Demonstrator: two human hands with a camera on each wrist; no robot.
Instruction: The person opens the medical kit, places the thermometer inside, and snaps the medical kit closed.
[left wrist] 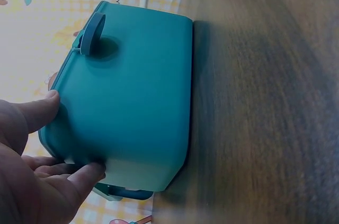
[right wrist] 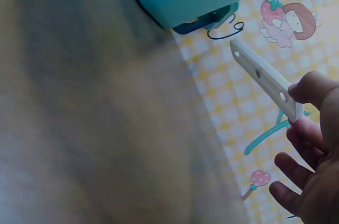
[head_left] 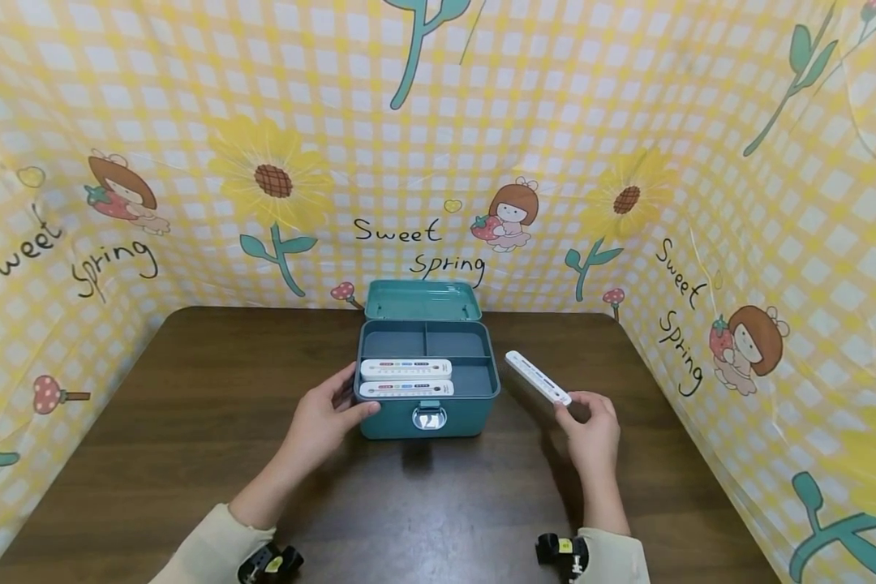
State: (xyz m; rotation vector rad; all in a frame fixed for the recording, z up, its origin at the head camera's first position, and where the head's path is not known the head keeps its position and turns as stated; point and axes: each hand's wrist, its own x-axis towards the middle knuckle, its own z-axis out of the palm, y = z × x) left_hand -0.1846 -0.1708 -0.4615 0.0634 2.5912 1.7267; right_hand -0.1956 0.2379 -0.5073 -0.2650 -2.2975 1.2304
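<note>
A teal storage box stands on the table with its lid raised at the back. Its grey upper tray has compartments, and two white thermometers with printed scales lie side by side in the front one. My left hand holds the box by its front left corner, thumb on the front and fingers against the left side. To the right of the box, my right hand pinches the near end of another white thermometer between thumb and index finger. The right wrist view shows holes in this thermometer's back.
A metal clasp sits on the front of the box. The brown wooden table extends to both sides and in front. Yellow checked cloth with printed flowers and figures hangs at the back and sides.
</note>
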